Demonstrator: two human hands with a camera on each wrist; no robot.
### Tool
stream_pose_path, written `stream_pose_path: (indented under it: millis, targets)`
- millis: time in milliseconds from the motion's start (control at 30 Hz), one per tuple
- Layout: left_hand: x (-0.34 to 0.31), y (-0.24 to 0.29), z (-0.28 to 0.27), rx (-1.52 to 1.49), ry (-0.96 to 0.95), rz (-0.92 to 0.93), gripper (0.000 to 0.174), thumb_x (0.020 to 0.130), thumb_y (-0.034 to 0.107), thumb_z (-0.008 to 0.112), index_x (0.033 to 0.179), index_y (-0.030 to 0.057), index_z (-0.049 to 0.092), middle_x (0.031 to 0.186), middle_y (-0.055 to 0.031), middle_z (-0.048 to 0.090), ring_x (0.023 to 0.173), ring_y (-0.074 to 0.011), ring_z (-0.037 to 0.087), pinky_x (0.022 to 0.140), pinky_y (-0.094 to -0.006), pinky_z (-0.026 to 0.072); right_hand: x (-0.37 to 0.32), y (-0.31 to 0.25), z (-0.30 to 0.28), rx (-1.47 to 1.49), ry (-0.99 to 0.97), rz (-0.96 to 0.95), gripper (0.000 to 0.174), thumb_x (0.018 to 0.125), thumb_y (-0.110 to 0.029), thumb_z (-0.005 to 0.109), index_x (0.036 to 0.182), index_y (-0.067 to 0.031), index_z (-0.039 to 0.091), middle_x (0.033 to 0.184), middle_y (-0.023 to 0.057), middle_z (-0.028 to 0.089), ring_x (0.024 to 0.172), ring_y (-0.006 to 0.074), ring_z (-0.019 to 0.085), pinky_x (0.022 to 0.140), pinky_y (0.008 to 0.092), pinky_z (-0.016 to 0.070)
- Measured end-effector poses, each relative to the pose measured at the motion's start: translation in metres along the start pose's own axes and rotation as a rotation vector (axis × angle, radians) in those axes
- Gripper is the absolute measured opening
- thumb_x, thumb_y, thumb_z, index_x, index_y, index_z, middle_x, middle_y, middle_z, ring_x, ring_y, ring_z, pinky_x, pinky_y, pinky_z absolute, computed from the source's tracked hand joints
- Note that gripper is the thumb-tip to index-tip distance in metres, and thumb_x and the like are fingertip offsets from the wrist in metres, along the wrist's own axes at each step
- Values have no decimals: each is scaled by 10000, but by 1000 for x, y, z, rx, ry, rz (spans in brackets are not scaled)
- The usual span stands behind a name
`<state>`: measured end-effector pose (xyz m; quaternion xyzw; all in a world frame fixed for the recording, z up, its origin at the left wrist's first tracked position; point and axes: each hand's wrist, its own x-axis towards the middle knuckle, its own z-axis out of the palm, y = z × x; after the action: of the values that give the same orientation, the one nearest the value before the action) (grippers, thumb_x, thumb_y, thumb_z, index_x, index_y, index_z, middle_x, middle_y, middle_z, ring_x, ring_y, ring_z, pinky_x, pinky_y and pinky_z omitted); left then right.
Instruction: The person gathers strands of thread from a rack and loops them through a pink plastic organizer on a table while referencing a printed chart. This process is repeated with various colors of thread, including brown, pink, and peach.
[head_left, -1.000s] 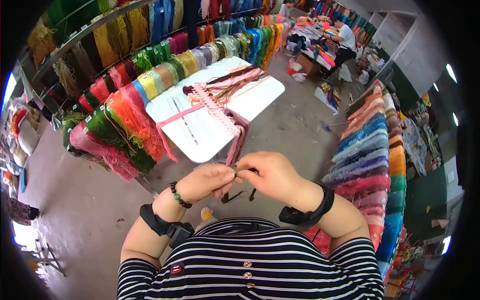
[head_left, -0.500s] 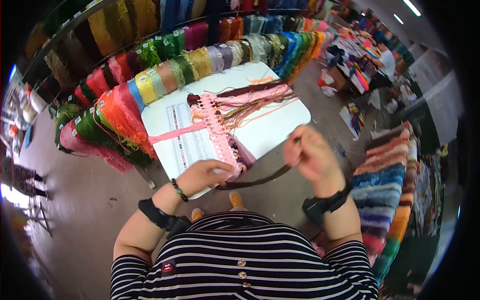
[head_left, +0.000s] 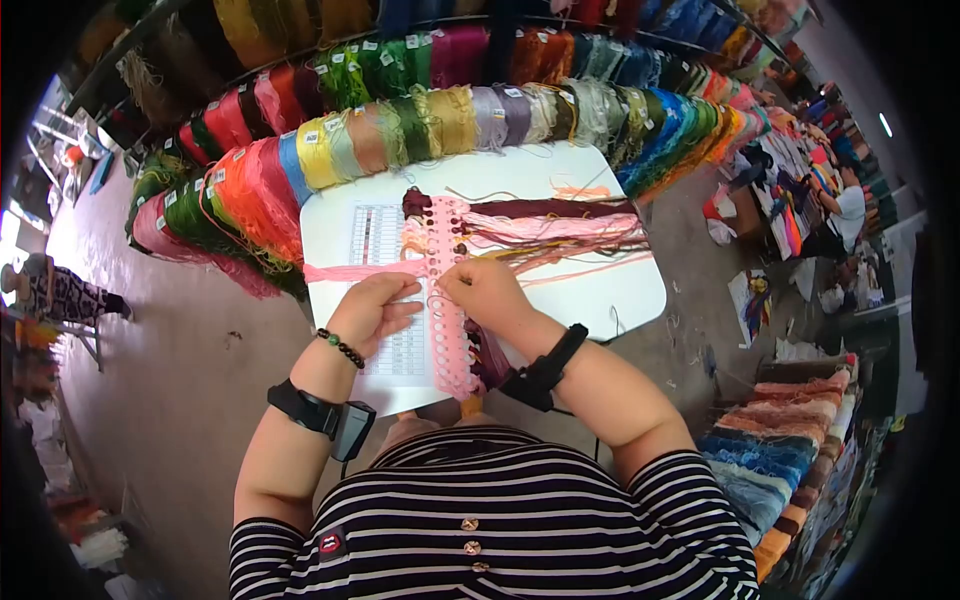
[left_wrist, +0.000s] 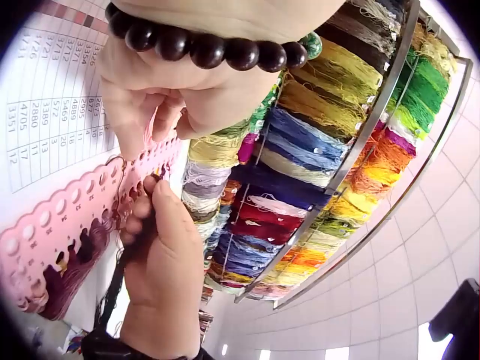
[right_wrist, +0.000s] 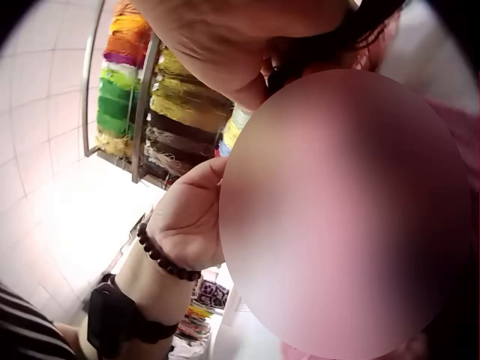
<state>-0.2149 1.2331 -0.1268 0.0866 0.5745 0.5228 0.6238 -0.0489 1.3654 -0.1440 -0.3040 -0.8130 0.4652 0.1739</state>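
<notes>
On a white table (head_left: 560, 160) lies a pink perforated strip (head_left: 450, 350) with thread bundles looped through its holes. My right hand (head_left: 487, 293) is over the strip's middle; in the left wrist view its thumb and forefinger pinch a dark thread (left_wrist: 112, 289) close to a hole. My left hand (head_left: 375, 310) is at the strip's left side, with its fingers spread loosely. Beside its fingertips a thin dark loop (left_wrist: 120, 171) stands at the strip. A blurred oval covers much of the right wrist view.
Under the left hand lies a printed number chart (head_left: 400, 345). Pink thread (head_left: 350, 275) runs to the table's left edge, and dark and pink thread bundles (head_left: 560, 225) spread right. Racks of colored skeins (head_left: 440, 120) border the far side; another rack (head_left: 790, 430) stands right.
Both hands have moved from in front of my body to the strip. The right hand first swung out to the right, drawing the dark thread long, then came back in. The view has shifted.
</notes>
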Motion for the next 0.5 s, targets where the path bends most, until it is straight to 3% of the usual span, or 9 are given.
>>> stream_pose_path:
  millis: [100, 267, 367, 500]
  targets:
    - [7, 0, 4, 52, -17, -13, 272, 974, 285, 518, 1164, 95, 567, 1160, -36, 636, 957, -157, 654, 747, -275, 521, 6, 6, 11, 95, -79, 126, 278, 846, -240, 589, 724, -7, 680, 659, 125, 651, 595, 237, 628, 589, 375, 489]
    - [25, -10, 12, 125, 20, 134, 189, 926, 123, 577, 1104, 70, 545, 969, -30, 638, 835, -116, 630, 677, -242, 503, 10, 6, 10, 127, -74, 166, 306, 862, -248, 578, 711, 2, 670, 630, 116, 650, 539, 219, 610, 552, 355, 479]
    - [36, -14, 15, 78, -18, 214, 194, 894, 22, 592, 1073, 40, 519, 876, -44, 624, 725, -111, 606, 607, -220, 480, 13, -7, 0, 250, -158, 421, 280, 906, -222, 581, 774, 13, 657, 652, 69, 637, 567, 125, 595, 518, 267, 467]
    - [41, -15, 22, 87, -19, 279, 211, 877, -41, 587, 1060, 18, 500, 831, -63, 624, 670, -113, 591, 559, -213, 453, 13, 4, 5, 272, -81, 395, 341, 881, -271, 558, 720, 10, 666, 590, 104, 638, 509, 182, 604, 516, 332, 474]
